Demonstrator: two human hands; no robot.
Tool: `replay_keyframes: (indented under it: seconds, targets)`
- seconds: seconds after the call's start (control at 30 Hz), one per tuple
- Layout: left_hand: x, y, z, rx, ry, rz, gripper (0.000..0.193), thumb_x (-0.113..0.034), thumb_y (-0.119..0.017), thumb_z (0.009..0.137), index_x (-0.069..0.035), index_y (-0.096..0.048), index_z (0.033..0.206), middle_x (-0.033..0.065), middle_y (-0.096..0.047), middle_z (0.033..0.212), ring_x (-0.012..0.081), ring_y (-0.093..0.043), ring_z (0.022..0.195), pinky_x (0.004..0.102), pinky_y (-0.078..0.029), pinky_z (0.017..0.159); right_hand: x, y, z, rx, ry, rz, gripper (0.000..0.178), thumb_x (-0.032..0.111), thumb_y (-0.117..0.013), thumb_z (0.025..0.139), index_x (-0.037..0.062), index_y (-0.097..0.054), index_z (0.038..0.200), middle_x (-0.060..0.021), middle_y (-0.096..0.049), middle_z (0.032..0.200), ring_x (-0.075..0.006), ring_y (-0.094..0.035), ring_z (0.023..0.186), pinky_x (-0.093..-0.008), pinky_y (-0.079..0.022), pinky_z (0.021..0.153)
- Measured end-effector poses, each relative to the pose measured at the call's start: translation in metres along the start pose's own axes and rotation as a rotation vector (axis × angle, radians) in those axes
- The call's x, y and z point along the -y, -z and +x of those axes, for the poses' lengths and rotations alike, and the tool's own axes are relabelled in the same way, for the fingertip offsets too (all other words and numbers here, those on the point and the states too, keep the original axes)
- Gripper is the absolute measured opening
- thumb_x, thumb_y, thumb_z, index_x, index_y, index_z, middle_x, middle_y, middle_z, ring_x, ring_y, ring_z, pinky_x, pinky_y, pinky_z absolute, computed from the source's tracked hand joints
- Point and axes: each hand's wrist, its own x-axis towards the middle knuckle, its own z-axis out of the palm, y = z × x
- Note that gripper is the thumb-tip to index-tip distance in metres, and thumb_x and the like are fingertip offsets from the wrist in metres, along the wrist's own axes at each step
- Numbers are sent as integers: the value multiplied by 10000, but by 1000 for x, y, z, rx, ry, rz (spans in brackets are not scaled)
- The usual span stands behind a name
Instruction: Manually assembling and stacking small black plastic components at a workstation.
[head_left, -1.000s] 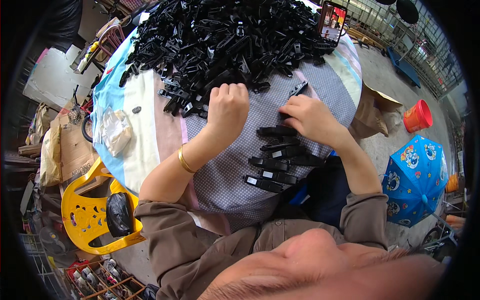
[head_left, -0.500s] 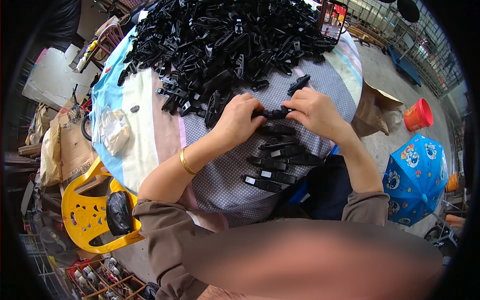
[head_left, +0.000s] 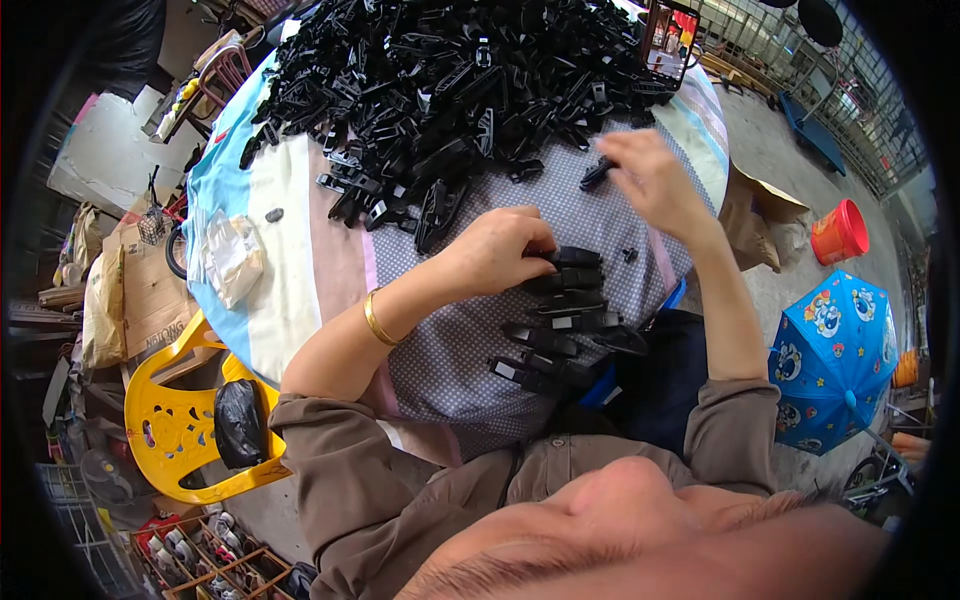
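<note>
My left hand [head_left: 500, 250] pinches the end of a black plastic clip [head_left: 574, 257] between thumb and fingers, at the far end of a short row. Several like black clips [head_left: 570, 320] lie below it, near the table's front edge. My right hand [head_left: 650, 185], slightly blurred, is raised at the right with thumb and fingers apart. Its fingertips are beside a single black clip [head_left: 597, 174] lying on the cloth. A tiny black piece [head_left: 629, 255] rests on the cloth right of the row.
A large heap of black plastic parts [head_left: 430, 90] covers the table's far side. A phone [head_left: 668, 40] stands at its right end. On the patterned tablecloth [head_left: 290, 220] lies a plastic bag [head_left: 232, 260]. Around the table are a yellow chair [head_left: 165, 435], a red bucket [head_left: 839, 232] and a blue umbrella [head_left: 835, 360].
My hands have parted. The left has brought its clip down to the row's far end; the right has moved up and right toward the lone clip. A tiny black piece now shows on the cloth.
</note>
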Motion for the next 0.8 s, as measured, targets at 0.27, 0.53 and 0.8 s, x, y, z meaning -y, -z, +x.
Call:
replay_keyframes:
  seconds: [0.27, 0.53, 0.8]
  targets:
    - [3, -10, 5, -391, 55, -20, 278, -206, -706, 822, -27, -651, 1028, 114, -609, 793, 217, -586, 695, 327, -486, 645, 27, -15, -5, 227, -11, 97, 219, 91, -722, 691, 16, -651, 884, -126, -657, 879, -306, -602, 891, -384, -469, 791]
    - [-12, -16, 1, -215, 228, 238, 338, -363, -598, 889, -70, -638, 1053, 150, -635, 853, 333, -628, 784, 416, -497, 712, -3, -20, 14, 239, -125, 293, 299, 99, -680, 760, 29, -662, 1050, -118, -648, 1038, -288, -591, 1003, -345, -477, 899]
    - [3, -24, -4, -231, -56, 496, 167, -170, -619, 844, -51, -614, 962, 105, -544, 879, 287, -555, 861, 372, -475, 774, -2, -39, 17, 299, -191, -81, 292, 126, -649, 816, 49, -635, 1098, -136, -613, 1109, -311, -592, 994, -365, -488, 861]
